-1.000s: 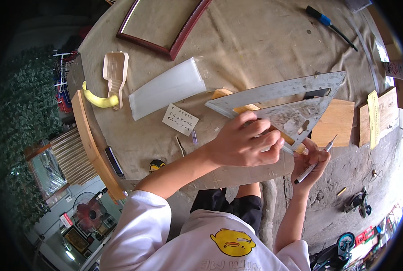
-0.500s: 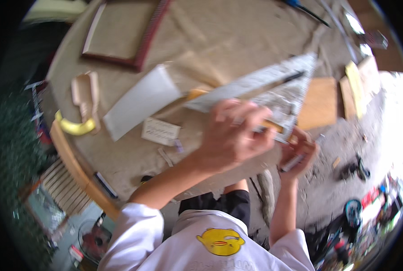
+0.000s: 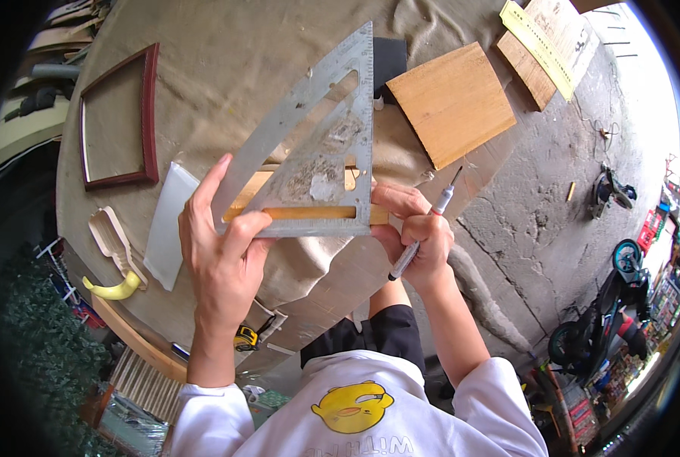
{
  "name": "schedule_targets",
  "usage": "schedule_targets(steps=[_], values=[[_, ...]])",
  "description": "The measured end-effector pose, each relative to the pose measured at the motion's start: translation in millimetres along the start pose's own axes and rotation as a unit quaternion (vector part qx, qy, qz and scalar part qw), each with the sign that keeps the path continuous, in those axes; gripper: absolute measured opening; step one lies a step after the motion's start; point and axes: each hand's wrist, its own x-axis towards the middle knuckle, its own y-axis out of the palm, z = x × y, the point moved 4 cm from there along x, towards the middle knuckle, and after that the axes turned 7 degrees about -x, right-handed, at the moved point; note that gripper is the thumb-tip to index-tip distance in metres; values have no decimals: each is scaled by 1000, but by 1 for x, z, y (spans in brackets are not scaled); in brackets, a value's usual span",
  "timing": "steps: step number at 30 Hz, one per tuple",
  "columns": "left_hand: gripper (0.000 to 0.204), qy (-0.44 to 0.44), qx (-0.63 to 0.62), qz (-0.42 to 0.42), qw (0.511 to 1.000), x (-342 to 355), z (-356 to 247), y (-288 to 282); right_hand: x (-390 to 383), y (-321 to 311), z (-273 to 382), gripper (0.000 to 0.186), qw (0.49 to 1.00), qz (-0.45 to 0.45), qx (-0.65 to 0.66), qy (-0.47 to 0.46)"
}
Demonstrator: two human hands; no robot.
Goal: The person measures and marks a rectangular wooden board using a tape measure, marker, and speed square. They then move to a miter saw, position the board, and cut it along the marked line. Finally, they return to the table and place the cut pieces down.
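Observation:
A metal triangular square (image 3: 309,171), scuffed, with slots and scale marks, lies across a narrow piece of light wood (image 3: 249,186), its straight side upright at the right. My left hand (image 3: 222,251) is closed on the square's lower left, index finger along the sloping edge. My right hand (image 3: 424,236) is closed round a white marker (image 3: 416,245), its thin tip pointing up, while its fingertips grip the square's lower right corner and the wood under it. A square wooden board (image 3: 450,103) lies just to the right, and a dark flat piece (image 3: 389,61) behind the square.
A dark red frame (image 3: 149,114), white sheet (image 3: 169,228), carved wooden piece (image 3: 108,232), banana-shaped yellow object (image 3: 111,288) and tape measure (image 3: 246,337) lie left. Boards with a yellow strip (image 3: 534,46) lie back right. A bike-like vehicle (image 3: 614,312) stands beyond the table at right.
My view has swung rightward. The square has turned so its long side stands upright, and my left hand has shifted to its left end. My right hand has the marker turned more upright.

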Motion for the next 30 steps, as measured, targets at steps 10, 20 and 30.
schedule_targets(steps=[10,20,30], values=[[41,22,-12,-35,999,-18,5,4,-6,-3,4,45,998,57,15,-17],[39,19,-31,-47,998,-21,8,6,-8,-2,3,49,998,56,10,4],[38,2,-31,-50,998,-24,12,2,-10,-2,5,52,998,57,-11,14]])
